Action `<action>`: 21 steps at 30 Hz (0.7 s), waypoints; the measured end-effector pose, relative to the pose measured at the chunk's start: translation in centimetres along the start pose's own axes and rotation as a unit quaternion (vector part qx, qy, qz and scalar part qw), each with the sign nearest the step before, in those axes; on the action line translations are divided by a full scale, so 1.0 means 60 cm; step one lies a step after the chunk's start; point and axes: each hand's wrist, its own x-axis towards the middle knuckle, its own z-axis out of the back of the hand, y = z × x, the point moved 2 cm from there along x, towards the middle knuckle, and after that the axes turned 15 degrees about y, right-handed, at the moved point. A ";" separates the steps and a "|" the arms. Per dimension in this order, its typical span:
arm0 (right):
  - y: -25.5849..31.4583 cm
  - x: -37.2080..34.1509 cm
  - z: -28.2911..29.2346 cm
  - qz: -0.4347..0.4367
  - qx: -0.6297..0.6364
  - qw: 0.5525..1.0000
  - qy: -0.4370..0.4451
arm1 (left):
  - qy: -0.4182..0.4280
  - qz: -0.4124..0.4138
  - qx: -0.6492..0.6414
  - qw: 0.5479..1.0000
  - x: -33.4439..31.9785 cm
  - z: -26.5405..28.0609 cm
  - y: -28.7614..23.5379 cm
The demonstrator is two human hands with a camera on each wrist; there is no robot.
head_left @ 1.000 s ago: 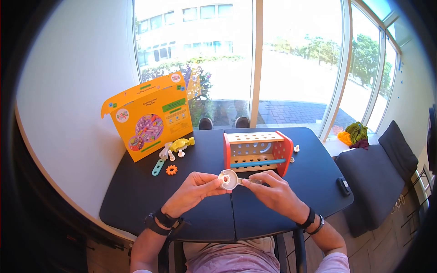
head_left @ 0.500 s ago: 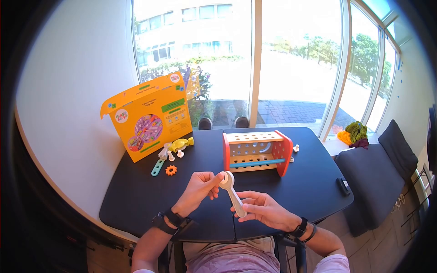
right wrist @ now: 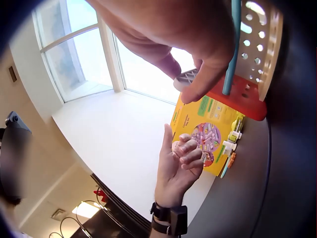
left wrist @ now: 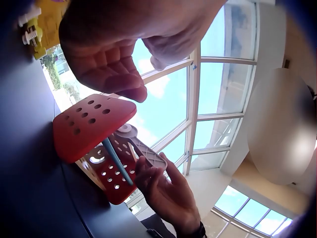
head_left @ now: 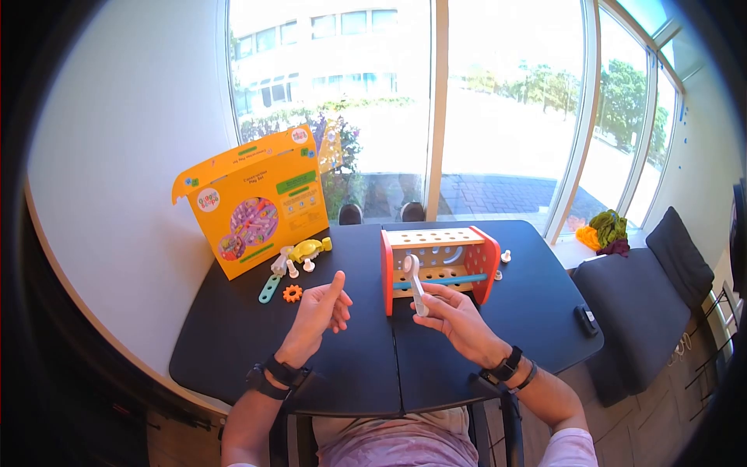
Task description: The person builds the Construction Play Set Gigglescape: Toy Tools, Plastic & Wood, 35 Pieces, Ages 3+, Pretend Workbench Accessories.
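Note:
My right hand [head_left: 464, 323] pinches a whitish-grey toy wrench [head_left: 418, 292] by the lower end of its handle, head pointing up. In the left wrist view, the wrench's ribbed handle [left wrist: 148, 152] shows, with a round white nut [left wrist: 126, 128] seated in its head. Apart from it, my left hand [head_left: 315, 317] is held over the table with thumb raised and fingers loosely bent, holding nothing. Behind the wrench stands a wooden toy toolbox [head_left: 488, 261] with red perforated ends and a blue bar; the wrench head overlaps it in the head view.
On the black table [head_left: 350, 366], a yellow box [head_left: 292, 226] stands at the back left. Before it lie an orange gear [head_left: 292, 293], a teal strip [head_left: 270, 288] and white screws [head_left: 309, 265]. More white pieces [head_left: 506, 255] sit right of the toolbox; a black object [head_left: 587, 319] lies at the right edge.
My left hand has let go of the wrench's head end and drawn back to the left. My right hand has raised the wrench and moved it rightward, tipping it more upright.

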 end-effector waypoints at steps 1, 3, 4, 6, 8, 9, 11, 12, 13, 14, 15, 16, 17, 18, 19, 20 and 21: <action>0.005 0.010 -0.004 -0.004 -0.019 1.000 0.002 | -0.003 -0.003 -0.001 1.000 -0.001 0.004 -0.001; 0.015 0.032 -0.007 -0.018 -0.056 0.998 0.015 | -0.014 -0.005 0.000 1.000 -0.003 0.015 -0.005; 0.019 0.045 -0.006 -0.030 -0.075 0.996 0.025 | -0.022 -0.003 0.000 1.000 -0.005 0.020 -0.005; 0.019 0.064 0.005 -0.047 -0.100 0.993 0.035 | -0.035 -0.005 0.003 0.999 -0.007 0.033 -0.007; 0.017 0.078 0.016 -0.059 -0.111 0.991 0.035 | -0.044 -0.011 0.010 0.999 -0.010 0.050 -0.011; 0.019 0.081 0.019 -0.069 -0.114 0.991 0.030 | -0.057 -0.015 0.020 0.998 -0.010 0.060 -0.014; 0.029 0.091 0.022 -0.089 -0.121 0.988 0.021 | -0.083 -0.021 0.040 0.996 -0.005 0.086 -0.022; 0.033 0.098 0.028 -0.104 -0.140 0.984 0.022 | -0.095 -0.033 0.052 0.994 0.000 0.105 -0.025; 0.037 0.108 0.036 -0.118 -0.159 0.980 0.024 | -0.108 -0.053 0.074 0.990 0.007 0.125 -0.026; 0.041 0.114 0.041 -0.133 -0.178 0.975 0.025 | -0.121 -0.073 0.096 0.985 0.016 0.144 -0.025; 0.046 0.118 0.041 -0.135 -0.183 0.974 0.021 | -0.134 -0.093 0.117 0.980 0.025 0.163 -0.024; 0.051 0.122 0.042 -0.136 -0.189 0.972 0.016 | -0.147 -0.086 0.165 0.971 0.034 0.182 -0.024; 0.055 0.126 0.043 -0.138 -0.195 0.971 0.013 | -0.165 -0.099 0.273 0.943 0.045 0.197 -0.019; 0.057 0.132 0.044 -0.138 -0.200 0.970 0.015 | -0.181 -0.112 0.377 0.902 0.057 0.211 -0.012; 0.057 0.138 0.048 -0.139 -0.205 0.969 0.018 | -0.194 -0.122 0.476 0.849 0.070 0.220 -0.004; 0.057 0.143 0.051 -0.141 -0.211 0.967 0.021 | -0.189 -0.098 0.493 0.844 0.083 0.224 0.004; 0.059 0.147 0.052 -0.146 -0.221 0.964 0.028 | -0.183 -0.074 0.509 0.838 0.097 0.228 0.013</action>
